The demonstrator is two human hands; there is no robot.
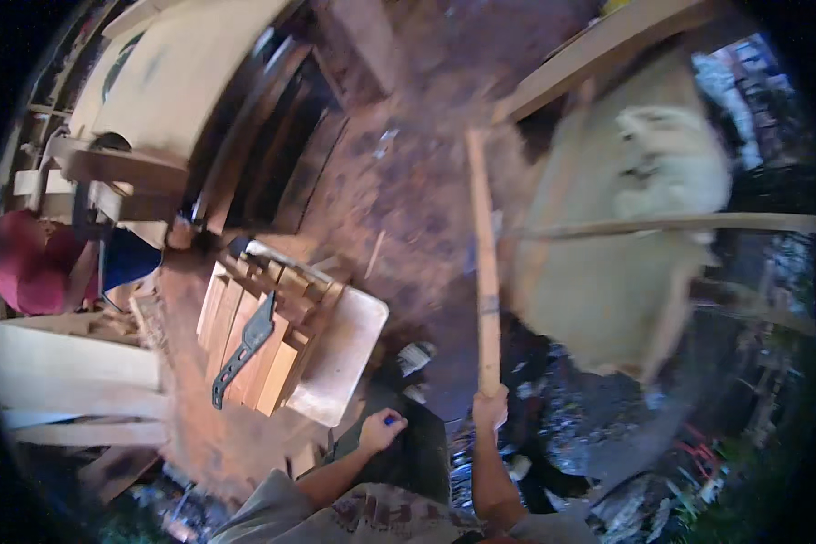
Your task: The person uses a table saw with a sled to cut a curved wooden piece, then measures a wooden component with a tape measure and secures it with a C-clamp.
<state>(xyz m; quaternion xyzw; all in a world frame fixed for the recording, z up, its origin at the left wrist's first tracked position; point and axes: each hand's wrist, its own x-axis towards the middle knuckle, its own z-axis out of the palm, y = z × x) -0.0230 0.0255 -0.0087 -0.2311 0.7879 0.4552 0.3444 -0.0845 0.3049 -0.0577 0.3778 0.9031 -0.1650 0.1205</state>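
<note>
My right hand (pixel 490 410) is closed round the near end of a long, narrow wooden strip (pixel 487 272), which points away from me over the dirt ground. Closer to my body on the left, my left hand (pixel 379 432) is closed with a small blue thing (pixel 391 420) poking out of it; the rest is hidden by the fingers. To the left of that hand, a stack of short wooden pieces (pixel 267 381) rests by a pale metal-looking board (pixel 349 349). A dark flat tool with a slotted handle (pixel 245 349) lies across the stack.
A person in a red top (pixel 45 263) bends at the far left beside pale boards (pixel 72 372). Large panels (pixel 172 82) lean at upper left. A light sheet (pixel 598 281) and a wooden beam (pixel 607 59) stand at the right. Debris (pixel 598 426) covers the near-right ground.
</note>
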